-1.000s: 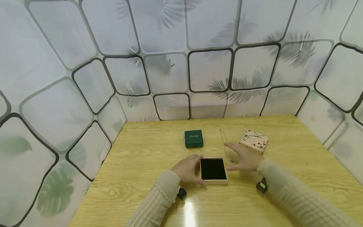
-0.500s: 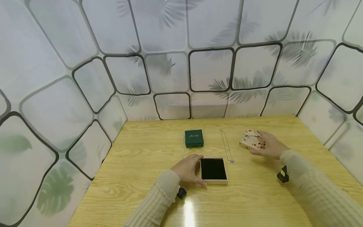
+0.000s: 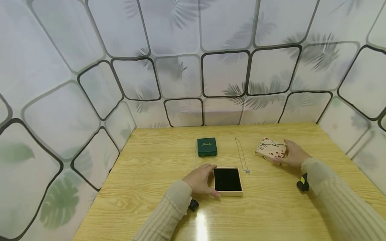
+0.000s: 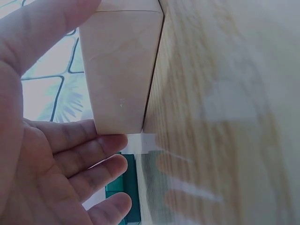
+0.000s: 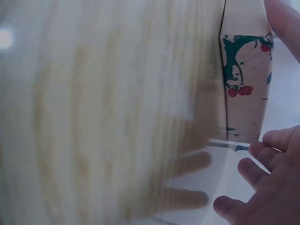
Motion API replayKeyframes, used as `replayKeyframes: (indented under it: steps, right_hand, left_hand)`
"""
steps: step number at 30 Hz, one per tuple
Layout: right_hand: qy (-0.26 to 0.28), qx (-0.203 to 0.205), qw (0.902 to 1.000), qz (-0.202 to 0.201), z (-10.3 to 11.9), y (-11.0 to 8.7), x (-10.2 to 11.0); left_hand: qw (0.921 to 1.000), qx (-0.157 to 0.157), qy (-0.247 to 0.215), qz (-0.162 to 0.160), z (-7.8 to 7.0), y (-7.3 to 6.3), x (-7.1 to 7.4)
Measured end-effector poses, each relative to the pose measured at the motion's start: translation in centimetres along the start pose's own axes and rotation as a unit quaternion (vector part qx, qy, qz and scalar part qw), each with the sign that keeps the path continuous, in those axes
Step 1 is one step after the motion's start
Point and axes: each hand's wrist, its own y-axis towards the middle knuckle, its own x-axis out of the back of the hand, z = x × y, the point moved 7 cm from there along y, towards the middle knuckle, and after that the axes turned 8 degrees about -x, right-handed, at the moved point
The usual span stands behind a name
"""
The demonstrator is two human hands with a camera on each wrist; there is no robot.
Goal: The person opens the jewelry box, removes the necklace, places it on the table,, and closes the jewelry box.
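Observation:
A small cardboard box [image 3: 227, 193] with a black lining stands uncovered at the middle of the table. My left hand [image 3: 199, 180] holds its left side, thumb at the near corner and forefinger at the far one; the left wrist view shows the plain box wall [image 4: 122, 70] between them. Further right lies a floral-patterned box lid [image 3: 269, 147]. My right hand [image 3: 295, 154] grips this lid by its right side, thumb in front and fingers behind. Red cherries and green leaves show on the lid's side [image 5: 246, 84] in the right wrist view. The lid's underside is hidden.
A dark green jewelry box [image 3: 206, 146] sits behind the lined box, with a thin pale chain along its left side. A fine necklace with a bluish pendant [image 3: 247, 171] lies stretched out between the lined box and the lid. Patterned curtains enclose the wooden table [image 3: 144, 150].
My right hand has moved from beside the lined box rightward to the floral lid and taken hold of its right side. The left hand has stayed on the box.

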Motion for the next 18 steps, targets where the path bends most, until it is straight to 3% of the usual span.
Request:
replayKeyframes:
  steps: [18]
  right_hand:
    - [0.028,-0.017,0.9984,0.046,-0.03,-0.05,-0.85]
  left_hand:
    - [1.0000,0.005,-0.001,0.000,0.04,0.03,-0.08]
